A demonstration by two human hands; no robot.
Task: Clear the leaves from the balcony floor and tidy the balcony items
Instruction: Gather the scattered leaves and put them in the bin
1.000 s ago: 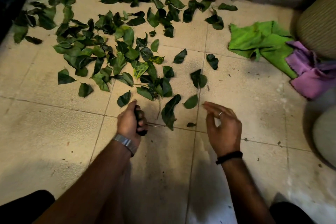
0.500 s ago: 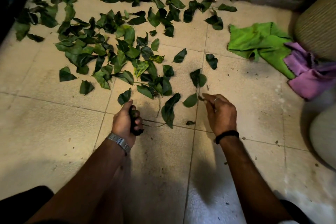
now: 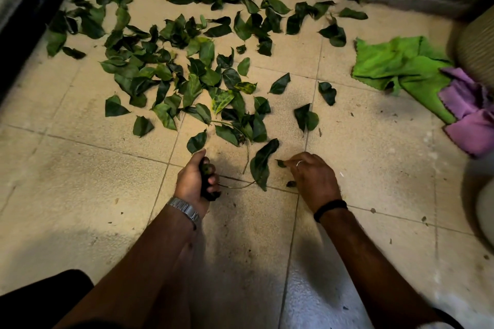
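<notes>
Leaves (image 3: 187, 72) lie scattered beyond both hands.

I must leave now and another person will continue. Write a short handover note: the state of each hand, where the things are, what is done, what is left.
Left hand: grips a bunch of gathered leaves.
Right hand: pinches a small leaf at floor level.
Leaves on the floor: most lie scattered on the tiles, up to the far wall; a long leaf lies between the hands.
Green cloth and purple cloth: crumpled on the floor at right.
Done: only a handful collected.
Left: nearly all leaves, then the cloths.
</notes>
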